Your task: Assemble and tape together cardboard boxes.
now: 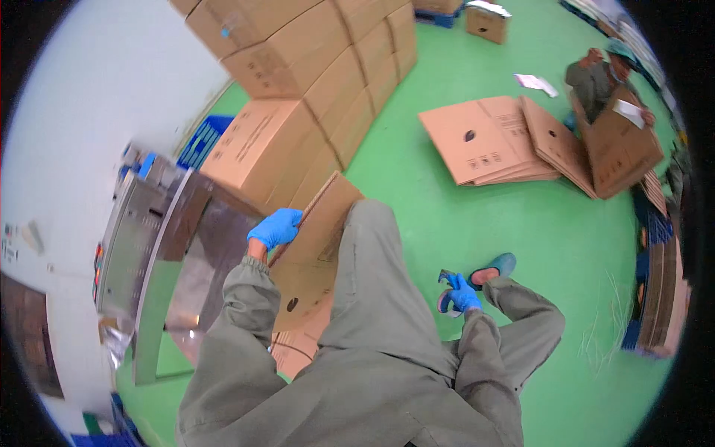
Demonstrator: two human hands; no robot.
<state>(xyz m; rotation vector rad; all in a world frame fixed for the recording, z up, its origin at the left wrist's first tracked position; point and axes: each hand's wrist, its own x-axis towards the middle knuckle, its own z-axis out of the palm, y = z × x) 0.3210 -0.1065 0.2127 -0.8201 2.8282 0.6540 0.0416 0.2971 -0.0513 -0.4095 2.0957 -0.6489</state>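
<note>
My left hand (277, 229), in a blue glove, grips the upper left edge of a flattened cardboard carton (307, 279). The brown carton stands tilted against the left side of my leg, and its lower part is hidden by my arm and clothing. In my right hand (467, 296), also gloved in blue, is a tape dispenser (442, 302) with a roll of tape on it. That hand is low over the green floor, near my blue-green shoe (504, 265).
Strapped cardboard boxes (350, 82) are stacked ahead on the left, beside a metal machine (153, 246). Flattened cartons (484, 138) lie ahead right, where a co-worker (596, 86) holds another carton (622, 145). Loose strapping strands (607, 320) and piled cardboard (659, 298) are on the right.
</note>
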